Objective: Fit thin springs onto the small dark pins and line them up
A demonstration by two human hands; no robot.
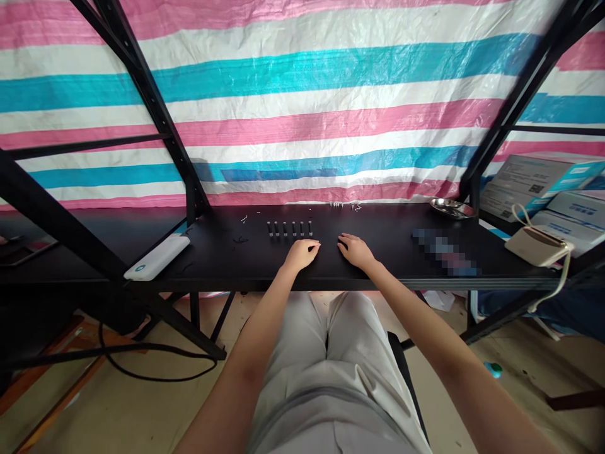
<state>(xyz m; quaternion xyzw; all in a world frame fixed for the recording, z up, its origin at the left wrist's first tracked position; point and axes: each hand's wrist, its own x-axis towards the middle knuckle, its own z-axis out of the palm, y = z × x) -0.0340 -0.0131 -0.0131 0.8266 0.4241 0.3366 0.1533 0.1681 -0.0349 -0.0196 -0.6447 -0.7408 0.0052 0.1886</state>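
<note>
My left hand (302,254) rests at the front of the black table (387,221), its fingers curled toward the thumb. Whether anything small is between those fingertips is hidden. A short way to its right, my right hand (355,250) lies on the tabletop with fingers apart and holds nothing. Just beyond my left hand stands a row of several small black cylinders (285,229) with pale grey ends. Farther back, several tiny pale, thin pieces (336,205) are lined up near the rear edge, and a few white bits (357,207) lie beside them.
A shiny metal dish (452,209) sits at the back right. A white oblong device (158,257) lies at the left. Toward the right are a blurred-out item (445,252), a beige pouch (539,244) with a strap, and stacked boxes (529,176). Black frame posts (155,107) flank the table.
</note>
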